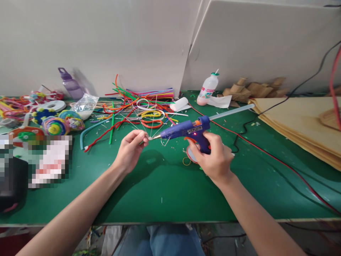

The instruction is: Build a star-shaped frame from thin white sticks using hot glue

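Observation:
My right hand (217, 160) is wrapped around the handle of a blue hot glue gun (177, 128), with its small red light on. A translucent glue stick (231, 112) juts from the gun's back end. Between the fingertips of my left hand (131, 151) is the gathered end of several thin pale wires (152, 122), which fan out upward. The metal nozzle (157, 136) meets this gathered end, beside my left fingertips; whether glue is coming out is too small to tell. Behind the wires lie orange-handled scissors (151, 123), partly covered.
Colourful pipe cleaners (128, 106) are heaped behind my hands. Finished fuzzy flower pieces (55, 126) and a purple bottle (71, 85) stand left. A plastic drink bottle (207, 89) is at the back. A red cord (266, 151) crosses rightward near brown paper sheets (298, 124).

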{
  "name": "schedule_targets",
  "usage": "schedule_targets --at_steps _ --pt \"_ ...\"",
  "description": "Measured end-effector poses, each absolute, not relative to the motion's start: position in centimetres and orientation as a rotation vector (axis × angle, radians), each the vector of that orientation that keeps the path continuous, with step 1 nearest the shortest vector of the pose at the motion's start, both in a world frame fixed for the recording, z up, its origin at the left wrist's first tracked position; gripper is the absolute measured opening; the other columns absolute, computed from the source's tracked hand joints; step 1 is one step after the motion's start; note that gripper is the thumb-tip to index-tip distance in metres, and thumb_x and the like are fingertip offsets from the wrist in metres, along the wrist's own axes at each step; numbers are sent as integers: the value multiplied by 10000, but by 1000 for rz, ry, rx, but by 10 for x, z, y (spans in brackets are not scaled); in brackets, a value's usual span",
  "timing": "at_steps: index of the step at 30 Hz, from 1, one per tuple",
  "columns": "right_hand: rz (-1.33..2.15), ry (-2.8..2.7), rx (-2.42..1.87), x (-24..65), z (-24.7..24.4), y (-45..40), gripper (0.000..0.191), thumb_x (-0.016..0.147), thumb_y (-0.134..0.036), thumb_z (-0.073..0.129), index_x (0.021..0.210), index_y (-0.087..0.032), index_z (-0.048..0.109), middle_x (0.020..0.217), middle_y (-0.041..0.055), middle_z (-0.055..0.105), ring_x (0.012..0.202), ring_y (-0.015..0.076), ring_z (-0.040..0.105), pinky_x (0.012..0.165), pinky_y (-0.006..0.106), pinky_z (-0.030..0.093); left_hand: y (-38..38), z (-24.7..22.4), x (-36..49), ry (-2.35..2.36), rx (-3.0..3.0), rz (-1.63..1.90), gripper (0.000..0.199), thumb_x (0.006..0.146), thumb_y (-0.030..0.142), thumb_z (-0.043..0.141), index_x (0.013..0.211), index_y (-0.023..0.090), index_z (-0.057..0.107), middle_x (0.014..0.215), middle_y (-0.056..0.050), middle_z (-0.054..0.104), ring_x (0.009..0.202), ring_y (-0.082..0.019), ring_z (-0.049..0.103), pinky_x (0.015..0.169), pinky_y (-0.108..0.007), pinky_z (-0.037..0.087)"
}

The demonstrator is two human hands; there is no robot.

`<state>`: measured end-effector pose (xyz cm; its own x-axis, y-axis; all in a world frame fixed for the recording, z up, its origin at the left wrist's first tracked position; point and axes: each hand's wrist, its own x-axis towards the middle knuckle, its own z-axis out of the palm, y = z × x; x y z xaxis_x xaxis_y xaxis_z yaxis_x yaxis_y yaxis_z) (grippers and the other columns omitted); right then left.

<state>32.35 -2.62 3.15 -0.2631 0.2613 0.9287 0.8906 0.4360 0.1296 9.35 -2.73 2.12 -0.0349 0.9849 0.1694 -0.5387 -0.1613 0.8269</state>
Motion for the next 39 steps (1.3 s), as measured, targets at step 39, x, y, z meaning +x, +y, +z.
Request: schedule_targets --at_steps 39 --pt "-798 -1726 -1014 322 30 -27 269 787 -346 654 962 -186 528 761 21 663 574 140 631 503 231 461 -30 24 95 774 961 1535 151 689 302 745 678 172 669 648 12 604 663 -80 530 629 -185 408"
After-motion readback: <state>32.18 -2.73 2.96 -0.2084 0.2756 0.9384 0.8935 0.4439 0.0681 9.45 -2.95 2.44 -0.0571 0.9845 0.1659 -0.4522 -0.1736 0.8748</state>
